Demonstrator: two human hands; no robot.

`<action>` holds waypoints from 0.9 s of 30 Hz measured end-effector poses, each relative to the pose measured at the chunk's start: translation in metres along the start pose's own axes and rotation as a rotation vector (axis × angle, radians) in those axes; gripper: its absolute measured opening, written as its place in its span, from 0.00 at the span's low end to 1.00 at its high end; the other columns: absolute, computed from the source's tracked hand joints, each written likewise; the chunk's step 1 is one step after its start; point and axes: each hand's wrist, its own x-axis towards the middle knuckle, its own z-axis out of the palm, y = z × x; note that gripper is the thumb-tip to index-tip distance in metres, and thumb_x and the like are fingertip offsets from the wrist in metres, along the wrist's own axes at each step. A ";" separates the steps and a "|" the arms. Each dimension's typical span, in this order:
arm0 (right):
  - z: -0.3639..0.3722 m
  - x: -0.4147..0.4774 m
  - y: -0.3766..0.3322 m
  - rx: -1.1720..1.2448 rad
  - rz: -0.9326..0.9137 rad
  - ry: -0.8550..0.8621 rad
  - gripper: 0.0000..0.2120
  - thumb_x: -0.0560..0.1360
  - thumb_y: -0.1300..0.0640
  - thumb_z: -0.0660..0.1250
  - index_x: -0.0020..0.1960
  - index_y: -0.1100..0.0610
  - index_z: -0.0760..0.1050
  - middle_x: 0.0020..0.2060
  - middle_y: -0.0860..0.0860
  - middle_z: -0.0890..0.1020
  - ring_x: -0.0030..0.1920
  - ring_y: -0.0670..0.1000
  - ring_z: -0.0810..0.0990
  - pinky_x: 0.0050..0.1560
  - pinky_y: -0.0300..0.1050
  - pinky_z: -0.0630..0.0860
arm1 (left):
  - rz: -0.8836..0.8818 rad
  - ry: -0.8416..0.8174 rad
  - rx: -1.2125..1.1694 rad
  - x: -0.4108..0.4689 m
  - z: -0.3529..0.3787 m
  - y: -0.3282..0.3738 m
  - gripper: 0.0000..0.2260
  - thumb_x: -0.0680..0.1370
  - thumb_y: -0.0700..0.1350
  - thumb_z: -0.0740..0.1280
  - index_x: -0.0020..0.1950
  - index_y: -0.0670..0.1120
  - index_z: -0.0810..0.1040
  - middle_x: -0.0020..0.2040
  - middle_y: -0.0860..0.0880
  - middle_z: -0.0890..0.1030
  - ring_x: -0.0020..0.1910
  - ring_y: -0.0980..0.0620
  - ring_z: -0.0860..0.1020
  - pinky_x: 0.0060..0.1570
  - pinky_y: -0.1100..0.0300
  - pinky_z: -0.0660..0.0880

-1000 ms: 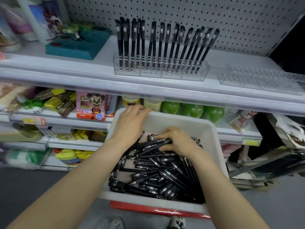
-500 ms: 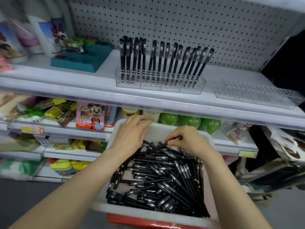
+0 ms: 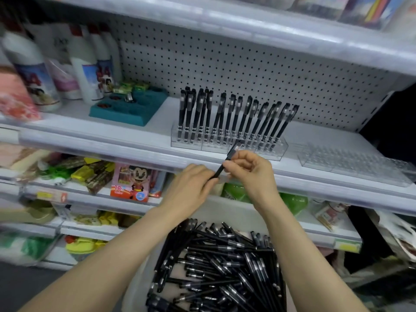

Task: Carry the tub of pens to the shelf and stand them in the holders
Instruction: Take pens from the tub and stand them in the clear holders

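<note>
Left hand [image 3: 191, 188] and right hand [image 3: 252, 174] are held raised together above the tub [image 3: 225, 212], just in front of the shelf edge [image 3: 112, 143]. One black pen [image 3: 227, 159] is gripped between them.

- Right hand: fingers curled, the pen's middle pinched between thumb and fingertips.
- Left hand: seen from the back, fingers bent forward, the pen's lower end taken at the fingertips. The exact finger placement cannot be made out.
- Pen: tilted, upper end pointing up and right, overlapping the front of the filled holder [image 3: 227, 145] in view. Contact with the holder cannot be determined.

The tub is seen low in the frame beneath both forearms, with a loose pile of black pens [image 3: 220, 262] lying crosswise in it. The filled holder is set on the shelf with a row of pens stood upright in it, several leaning right. A second clear holder [image 3: 351, 163] is placed just to its right. A teal tray [image 3: 128, 109] and white bottles [image 3: 85, 64] are noted further left on the shelf.
</note>
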 end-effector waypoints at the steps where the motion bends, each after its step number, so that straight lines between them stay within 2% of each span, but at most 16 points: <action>1: 0.001 0.007 -0.009 -0.018 -0.028 0.017 0.09 0.73 0.65 0.72 0.52 0.66 0.77 0.39 0.60 0.81 0.37 0.49 0.81 0.41 0.40 0.81 | 0.009 0.046 0.022 0.004 -0.006 -0.005 0.11 0.81 0.48 0.61 0.58 0.47 0.80 0.52 0.52 0.78 0.53 0.51 0.73 0.52 0.57 0.71; 4: 0.003 0.030 -0.039 -0.056 -0.118 0.075 0.06 0.75 0.64 0.70 0.52 0.64 0.78 0.40 0.58 0.84 0.38 0.48 0.83 0.42 0.40 0.81 | -0.049 0.181 0.128 0.014 -0.026 -0.024 0.13 0.80 0.44 0.64 0.64 0.44 0.78 0.60 0.47 0.77 0.61 0.49 0.71 0.59 0.54 0.71; 7: 0.012 0.054 -0.061 -0.105 -0.224 0.116 0.02 0.76 0.64 0.70 0.47 0.58 0.79 0.36 0.54 0.84 0.36 0.47 0.83 0.42 0.40 0.82 | -0.113 0.221 0.210 0.026 -0.044 -0.045 0.16 0.78 0.39 0.66 0.67 0.42 0.75 0.64 0.44 0.74 0.64 0.45 0.69 0.61 0.49 0.71; 10: 0.029 0.074 -0.072 -0.186 -0.293 0.152 0.04 0.76 0.62 0.70 0.46 0.53 0.78 0.38 0.50 0.84 0.39 0.48 0.84 0.42 0.39 0.81 | -0.116 0.196 0.262 0.036 -0.052 -0.060 0.19 0.77 0.36 0.66 0.68 0.41 0.74 0.66 0.42 0.73 0.65 0.42 0.69 0.62 0.46 0.72; 13: 0.043 0.091 -0.069 -0.302 -0.345 0.190 0.04 0.76 0.58 0.71 0.49 0.51 0.78 0.39 0.48 0.85 0.41 0.47 0.84 0.47 0.46 0.83 | -0.100 0.175 0.291 0.040 -0.052 -0.065 0.21 0.75 0.33 0.68 0.68 0.40 0.74 0.65 0.42 0.73 0.64 0.42 0.70 0.62 0.48 0.72; 16: 0.051 0.103 -0.062 -0.414 -0.381 0.196 0.04 0.76 0.56 0.71 0.48 0.48 0.78 0.38 0.46 0.84 0.42 0.47 0.84 0.49 0.51 0.82 | -0.070 0.202 0.298 0.043 -0.052 -0.066 0.22 0.72 0.31 0.69 0.66 0.39 0.75 0.62 0.42 0.75 0.60 0.42 0.72 0.58 0.49 0.73; 18: 0.055 0.107 -0.058 -0.474 -0.371 0.181 0.02 0.76 0.56 0.70 0.49 0.50 0.79 0.38 0.47 0.84 0.42 0.49 0.84 0.49 0.52 0.82 | -0.069 0.217 0.306 0.044 -0.052 -0.066 0.23 0.71 0.30 0.70 0.65 0.40 0.76 0.61 0.43 0.76 0.58 0.43 0.72 0.56 0.50 0.73; 22: 0.063 0.108 -0.043 -0.653 -0.342 0.094 0.06 0.77 0.56 0.69 0.51 0.57 0.81 0.36 0.50 0.84 0.40 0.51 0.83 0.50 0.52 0.81 | -0.086 0.217 0.314 0.046 -0.053 -0.065 0.22 0.72 0.30 0.70 0.65 0.41 0.75 0.61 0.44 0.75 0.59 0.45 0.72 0.58 0.52 0.72; 27: 0.067 0.109 -0.034 -0.651 -0.289 0.119 0.08 0.78 0.56 0.68 0.53 0.59 0.81 0.36 0.52 0.85 0.41 0.52 0.84 0.51 0.54 0.81 | -0.095 0.229 0.287 0.045 -0.053 -0.063 0.22 0.72 0.29 0.69 0.65 0.42 0.75 0.61 0.45 0.75 0.59 0.45 0.71 0.56 0.52 0.73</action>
